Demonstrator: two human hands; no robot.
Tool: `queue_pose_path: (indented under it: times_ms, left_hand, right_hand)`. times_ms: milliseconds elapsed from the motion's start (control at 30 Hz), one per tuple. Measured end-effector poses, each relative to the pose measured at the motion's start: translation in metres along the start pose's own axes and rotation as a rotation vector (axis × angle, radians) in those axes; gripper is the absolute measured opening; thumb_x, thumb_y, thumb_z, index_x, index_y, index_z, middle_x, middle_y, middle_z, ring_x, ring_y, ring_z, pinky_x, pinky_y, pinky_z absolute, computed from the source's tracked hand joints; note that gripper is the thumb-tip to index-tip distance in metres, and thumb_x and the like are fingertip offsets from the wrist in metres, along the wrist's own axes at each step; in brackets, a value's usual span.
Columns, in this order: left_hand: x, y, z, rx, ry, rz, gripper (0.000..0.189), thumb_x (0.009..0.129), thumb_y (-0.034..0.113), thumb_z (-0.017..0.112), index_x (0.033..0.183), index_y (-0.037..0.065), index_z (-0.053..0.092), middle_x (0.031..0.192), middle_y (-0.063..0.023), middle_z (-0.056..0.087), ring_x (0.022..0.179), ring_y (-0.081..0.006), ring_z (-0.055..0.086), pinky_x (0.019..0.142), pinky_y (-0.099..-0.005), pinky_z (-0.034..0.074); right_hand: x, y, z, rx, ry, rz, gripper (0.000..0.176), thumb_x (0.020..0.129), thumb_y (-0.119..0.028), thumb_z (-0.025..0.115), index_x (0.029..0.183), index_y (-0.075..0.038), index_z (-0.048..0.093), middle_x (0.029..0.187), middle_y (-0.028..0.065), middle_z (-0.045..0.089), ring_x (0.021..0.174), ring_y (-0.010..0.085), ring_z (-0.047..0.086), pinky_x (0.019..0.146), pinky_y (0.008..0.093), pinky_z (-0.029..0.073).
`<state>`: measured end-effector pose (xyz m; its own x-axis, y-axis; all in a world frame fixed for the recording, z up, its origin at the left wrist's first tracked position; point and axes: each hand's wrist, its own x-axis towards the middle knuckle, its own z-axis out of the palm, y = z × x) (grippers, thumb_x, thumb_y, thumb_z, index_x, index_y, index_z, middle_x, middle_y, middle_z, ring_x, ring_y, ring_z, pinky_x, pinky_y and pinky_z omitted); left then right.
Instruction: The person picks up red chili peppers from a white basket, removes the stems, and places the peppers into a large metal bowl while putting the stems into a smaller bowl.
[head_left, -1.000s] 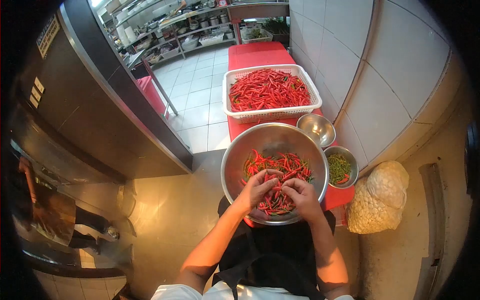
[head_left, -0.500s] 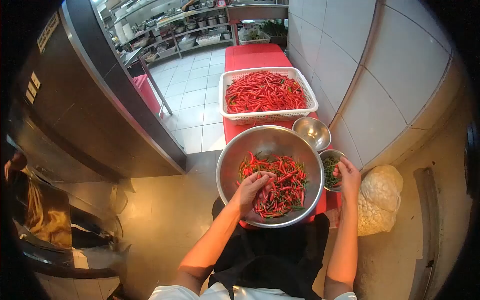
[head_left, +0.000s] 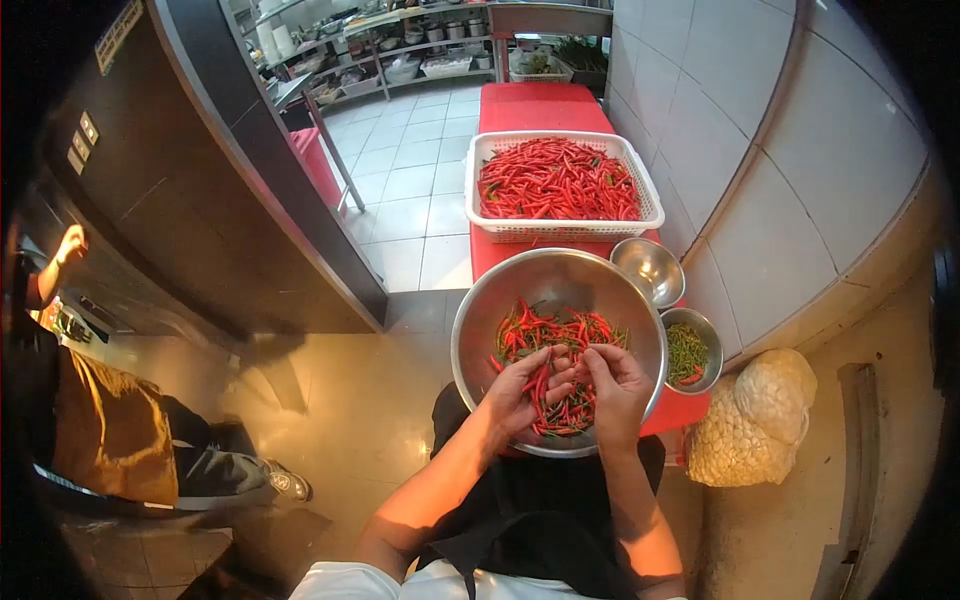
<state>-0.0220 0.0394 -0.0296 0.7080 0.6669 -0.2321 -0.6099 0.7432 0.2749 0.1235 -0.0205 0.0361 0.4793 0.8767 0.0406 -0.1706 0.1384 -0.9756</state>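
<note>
A large steel bowl in front of me holds red chilies with green stems. Above them my left hand is half curled, palm turned up, with a few red chilies lying in its fingers. My right hand meets its fingertips, thumb and forefinger pinched together; whatever is between them is too small to make out. To the right of the big bowl, a small steel bowl contains green stems and a few red pieces. Just behind it sits another small steel bowl.
A white plastic basket heaped with red chilies stands on the red bench. The tiled wall runs along the right, with a filled plastic bag at its foot. Another person is at the far left.
My right hand has moved left from the small bowl of stems to meet my left hand over the large bowl. The view has shifted, and more of the other person shows at left.
</note>
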Motion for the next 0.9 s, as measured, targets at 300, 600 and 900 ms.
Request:
queue_pose_path:
  times_ms: [300,600,900]
  left_hand:
    - [0.005,-0.017,0.000,0.020,-0.010,0.081,0.032,0.106,0.022,0.047,0.127,0.000,0.057,0.121,-0.0163,0.066,0.111,-0.0286,0.066,0.097,-0.0409,0.056]
    - [0.005,-0.012,0.003,0.014,-0.059,0.056,0.030,0.106,0.019,0.048,0.128,0.000,0.055,0.121,-0.0180,0.064,0.113,-0.0293,0.065,0.095,-0.0415,0.057]
    - [0.002,-0.013,0.014,0.085,-0.005,0.001,0.026,0.106,0.019,0.047,0.122,0.001,0.057,0.120,-0.0185,0.064,0.110,-0.0277,0.066,0.090,-0.0410,0.060]
  right_hand:
    - [-0.005,0.005,0.006,-0.734,-0.028,-0.335,0.009,0.084,-0.008,0.075,0.084,-0.004,0.067,0.080,0.0083,0.066,0.081,0.0230,0.066,0.075,0.0350,0.052]
    - [0.007,-0.003,-0.007,-0.756,-0.100,-0.447,0.007,0.083,-0.007,0.072,0.089,-0.003,0.071,0.094,0.0104,0.070,0.092,0.0292,0.064,0.083,0.0410,0.051]
    - [0.016,-0.015,-0.026,-0.391,-0.371,-0.071,0.012,0.088,-0.006,0.068,0.095,0.003,0.071,0.113,0.0158,0.068,0.094,0.0257,0.071,0.082,0.0361,0.056]
